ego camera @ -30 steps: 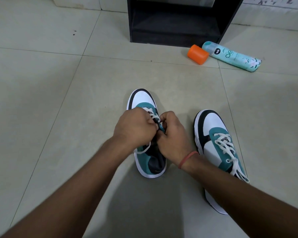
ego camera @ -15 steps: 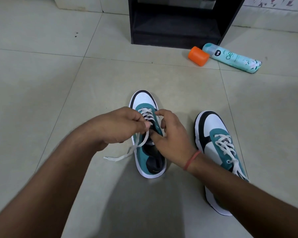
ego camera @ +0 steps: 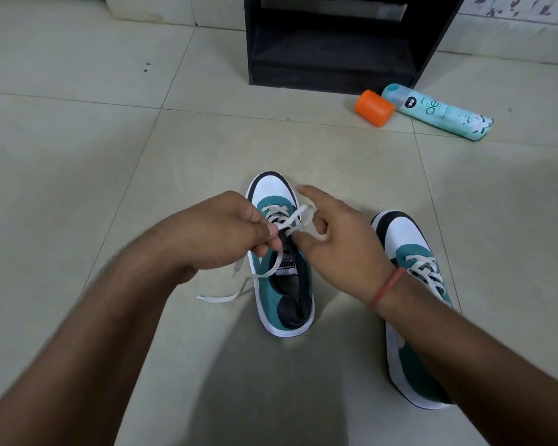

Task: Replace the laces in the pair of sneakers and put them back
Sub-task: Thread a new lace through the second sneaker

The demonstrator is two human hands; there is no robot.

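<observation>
Two teal, white and black sneakers stand on the tiled floor. The left sneaker [ego camera: 282,284] is between my hands, toe pointing away. My left hand [ego camera: 219,233] pinches a strand of its white lace [ego camera: 221,297], whose loose end trails on the floor to the left. My right hand [ego camera: 339,239] holds the other strand looped over its fingers, index finger stretched out. The right sneaker [ego camera: 409,252] is laced and partly hidden under my right forearm.
A black open shelf unit [ego camera: 332,43] stands at the back. In front of it on the floor lie an orange cap [ego camera: 374,108] and a teal spray can [ego camera: 438,111]. Pale floor tiles spread around the shoes.
My hands have pulled apart from over the tongue, drawing the lace strands out. The lace's loose end has come out onto the floor at the left.
</observation>
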